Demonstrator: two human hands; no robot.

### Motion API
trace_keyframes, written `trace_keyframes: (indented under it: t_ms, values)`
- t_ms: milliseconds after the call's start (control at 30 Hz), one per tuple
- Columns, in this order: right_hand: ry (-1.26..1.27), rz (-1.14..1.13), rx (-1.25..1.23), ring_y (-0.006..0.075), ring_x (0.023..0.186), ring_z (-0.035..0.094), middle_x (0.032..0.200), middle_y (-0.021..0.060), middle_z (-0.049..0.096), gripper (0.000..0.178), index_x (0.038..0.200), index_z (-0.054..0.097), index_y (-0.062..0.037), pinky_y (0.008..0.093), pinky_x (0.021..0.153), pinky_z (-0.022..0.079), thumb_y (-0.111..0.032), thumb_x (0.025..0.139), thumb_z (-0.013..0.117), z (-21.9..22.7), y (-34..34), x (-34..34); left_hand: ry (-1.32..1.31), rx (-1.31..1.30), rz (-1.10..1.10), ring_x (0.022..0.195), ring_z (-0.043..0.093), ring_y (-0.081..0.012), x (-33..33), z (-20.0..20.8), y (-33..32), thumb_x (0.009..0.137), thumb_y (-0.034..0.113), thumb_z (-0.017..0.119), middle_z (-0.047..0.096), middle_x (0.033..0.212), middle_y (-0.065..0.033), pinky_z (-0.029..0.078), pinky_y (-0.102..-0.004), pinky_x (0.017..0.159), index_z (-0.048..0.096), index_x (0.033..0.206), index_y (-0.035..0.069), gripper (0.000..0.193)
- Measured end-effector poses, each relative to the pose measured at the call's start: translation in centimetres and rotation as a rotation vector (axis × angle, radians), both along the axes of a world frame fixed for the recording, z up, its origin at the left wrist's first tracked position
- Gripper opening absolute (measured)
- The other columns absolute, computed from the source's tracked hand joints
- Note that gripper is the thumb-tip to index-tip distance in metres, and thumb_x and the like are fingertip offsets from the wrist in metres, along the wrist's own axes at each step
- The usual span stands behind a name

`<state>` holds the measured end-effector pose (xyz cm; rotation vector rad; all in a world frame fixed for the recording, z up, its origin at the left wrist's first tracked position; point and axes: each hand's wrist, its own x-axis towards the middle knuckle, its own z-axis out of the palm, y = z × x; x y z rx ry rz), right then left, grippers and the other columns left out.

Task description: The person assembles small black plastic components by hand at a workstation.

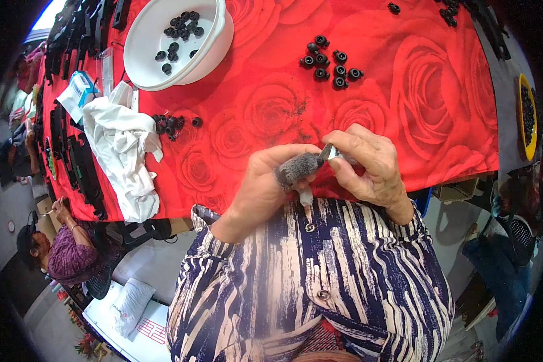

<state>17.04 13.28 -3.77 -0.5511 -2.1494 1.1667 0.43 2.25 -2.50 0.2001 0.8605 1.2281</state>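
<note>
The blade (326,151) looks shiny metal, the finger wrap (294,171) rough (almost fuzzy), the bowl (213,54) smooth white plastic.

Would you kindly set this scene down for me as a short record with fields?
Left hand: left hand at a grey fuzzy piece; whether worn or gripped is unclear
Right hand: right hand pinching a small flat metal piece
Surface: red rose-patterned tablecloth
Container: white bowl, small black parts inside
Loose parts: black cluster beyond the hands; another group beside the white cloth
Far right: yellow tray with small dark pieces
</note>
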Motion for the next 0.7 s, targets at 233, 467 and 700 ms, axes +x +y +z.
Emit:
trace_keyframes:
  t_ms: [233, 467, 700]
  values:
    - [-0.017, 0.025, 0.014, 0.0200, 0.047, 0.049, 0.063, 0.0068, 0.046, 0.025, 0.092, 0.060, -0.0020, 0.0319, 0.042, 0.038, -0.001, 0.067, 0.065, 0.2, 0.2, 0.0, 0.046, -0.018, 0.020, 0.066, 0.057, -0.0107, 0.3, 0.1, 0.0, 0.090, 0.010, 0.055, 0.058, 0.081, -0.0053, 0.051, -0.0246, 0.052, 0.060, 0.110, -0.001, 0.024]
    - [-0.003, 0.063, 0.011, 0.0200, 0.047, 0.049, 0.063, 0.0068, 0.047, 0.024, 0.090, 0.060, -0.0014, 0.0318, 0.043, 0.038, 0.000, 0.067, 0.064, 0.3, 0.4, 0.2, 0.065, -0.006, 0.015, 0.067, 0.053, -0.0083, 0.6, -0.4, 0.0, 0.089, 0.010, 0.056, 0.057, 0.080, -0.0033, 0.049, -0.0229, 0.054, 0.060, 0.110, -0.001, 0.024]
    - [-0.019, 0.190, 0.100, 0.0222, 0.049, 0.049, 0.061, 0.0071, 0.046, 0.024, 0.089, 0.061, -0.0032, 0.0336, 0.044, 0.038, -0.003, 0.065, 0.065, 0.3, 0.6, 0.4, 0.096, -0.030, -0.011, 0.065, 0.055, -0.0085, 0.3, 0.0, -0.1, 0.089, 0.012, 0.057, 0.059, 0.081, -0.0028, 0.047, -0.0225, 0.054, 0.060, 0.107, 0.000, 0.022]
